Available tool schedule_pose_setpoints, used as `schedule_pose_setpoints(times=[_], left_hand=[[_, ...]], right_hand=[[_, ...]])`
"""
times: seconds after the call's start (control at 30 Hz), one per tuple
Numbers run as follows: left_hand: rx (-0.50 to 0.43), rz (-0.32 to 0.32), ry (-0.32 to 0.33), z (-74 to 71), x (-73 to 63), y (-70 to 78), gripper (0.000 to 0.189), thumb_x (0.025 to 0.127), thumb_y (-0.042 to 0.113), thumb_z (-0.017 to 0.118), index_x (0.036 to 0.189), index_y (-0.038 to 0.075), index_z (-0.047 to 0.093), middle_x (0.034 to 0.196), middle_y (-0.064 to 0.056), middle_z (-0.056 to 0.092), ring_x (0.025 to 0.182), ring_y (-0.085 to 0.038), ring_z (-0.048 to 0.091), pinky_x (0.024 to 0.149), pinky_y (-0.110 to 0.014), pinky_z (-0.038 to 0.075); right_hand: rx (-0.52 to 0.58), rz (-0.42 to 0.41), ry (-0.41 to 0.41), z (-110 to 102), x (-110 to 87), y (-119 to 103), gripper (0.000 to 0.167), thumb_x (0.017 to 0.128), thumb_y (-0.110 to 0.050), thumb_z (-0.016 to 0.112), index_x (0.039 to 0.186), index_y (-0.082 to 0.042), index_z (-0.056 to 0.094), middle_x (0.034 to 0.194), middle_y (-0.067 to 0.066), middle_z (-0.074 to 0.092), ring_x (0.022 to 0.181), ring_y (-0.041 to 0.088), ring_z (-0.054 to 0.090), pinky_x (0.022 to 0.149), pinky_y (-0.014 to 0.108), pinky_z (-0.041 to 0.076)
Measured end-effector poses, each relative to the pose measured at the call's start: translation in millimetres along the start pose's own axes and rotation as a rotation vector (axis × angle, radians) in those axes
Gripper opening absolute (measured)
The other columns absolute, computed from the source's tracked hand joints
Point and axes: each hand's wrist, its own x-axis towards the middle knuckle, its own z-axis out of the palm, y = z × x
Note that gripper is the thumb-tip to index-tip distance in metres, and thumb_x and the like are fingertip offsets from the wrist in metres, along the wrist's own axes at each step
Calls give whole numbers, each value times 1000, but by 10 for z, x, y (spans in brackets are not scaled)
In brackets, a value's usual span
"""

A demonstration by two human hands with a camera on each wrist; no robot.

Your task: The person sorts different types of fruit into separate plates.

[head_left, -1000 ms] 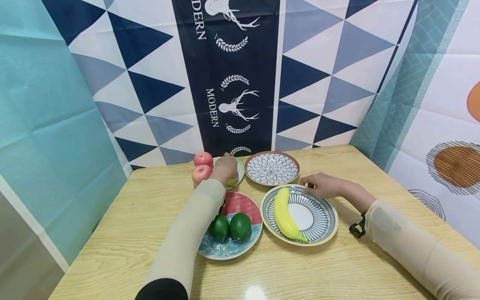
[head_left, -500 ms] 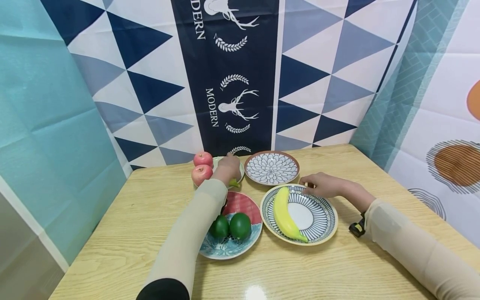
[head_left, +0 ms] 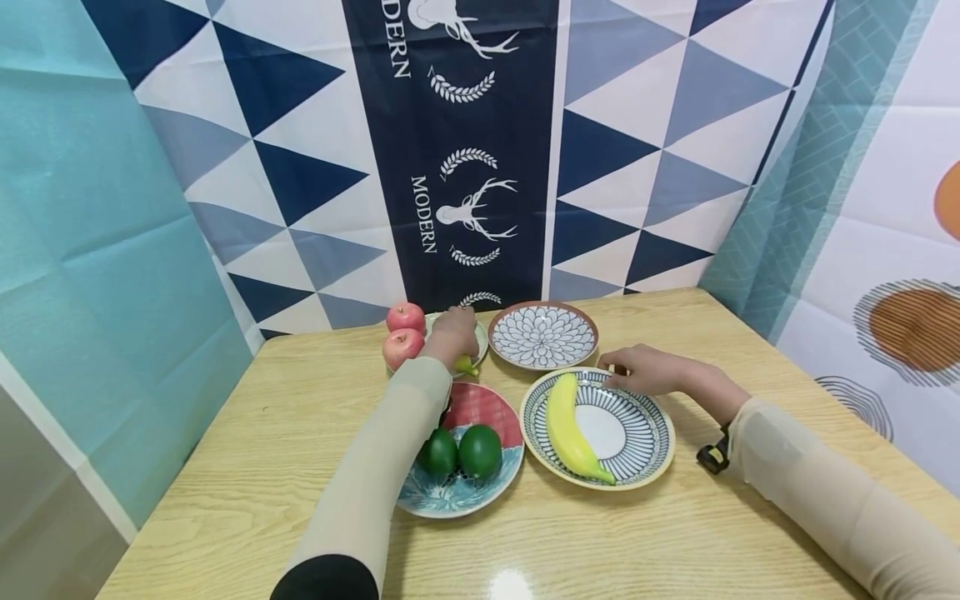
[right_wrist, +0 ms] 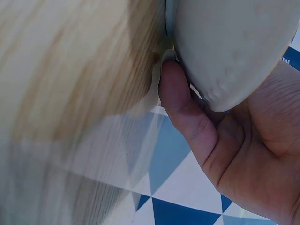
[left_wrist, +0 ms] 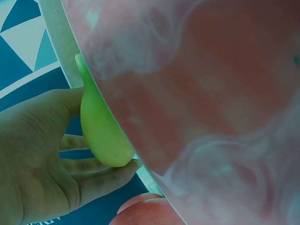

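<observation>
In the head view my left hand [head_left: 456, 335] is over a small pale green plate [head_left: 481, 340] at the back. The left wrist view shows its thumb and fingers gripping a yellow-green banana [left_wrist: 103, 126]; only the banana's stem end [head_left: 467, 365] shows from above. My right hand [head_left: 647, 369] holds the rim of a blue-striped plate [head_left: 637, 433], its thumb [right_wrist: 183, 93] at the plate's edge in the right wrist view. The fingertips are partly hidden. A yellow banana [head_left: 567, 429] lies along the left part of that plate.
Two pink apples [head_left: 403, 348] sit left of my left hand. Two dark green fruits [head_left: 480, 451] rest in a red-and-blue plate [head_left: 491, 407] under my left forearm. A brown-rimmed flower-patterned plate [head_left: 543, 335] stands at the back, close to the striped plate.
My left hand shifts very slightly over the pale green plate, and the banana's stem end moves a little with it. My right hand and the striped plate stay put.
</observation>
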Motion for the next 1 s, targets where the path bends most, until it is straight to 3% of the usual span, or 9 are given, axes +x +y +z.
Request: schedule_pose_setpoints(times=[0.17,0.67,0.83,1.0], left_hand=[[-22,16,24,7,15,-20,51,78,20,89,119,2,64,115,-15,66,101,-29,60,88,-38,56],[-45,18,63,-31,-7,-54,59,80,27,90,127,3,62,118,-16,62,105,-34,61,90,-42,57],[-45,48,60,-97,-34,-26,65,81,28,88,135,4,60,120,-15,61,105,-31,60,90,-40,56],[-20,100,78,-185,-94,33,59,82,29,87,130,5,62,115,-13,64,101,-29,61,88,-38,56]], right_hand=[[2,-1,2,17,-4,7,5,106,-20,65,106,-16,68,89,-5,65,78,13,57,72,33,49],[12,-1,-2,-4,-14,-30,4,106,-18,64,104,-16,67,87,-5,64,77,13,56,70,32,48],[5,1,-1,-1,-11,-24,5,107,-18,64,107,-16,68,89,-6,65,78,12,56,71,32,49],[17,10,-4,-1,-20,-38,6,107,-18,64,109,-15,68,89,-6,65,78,13,57,71,32,49]])
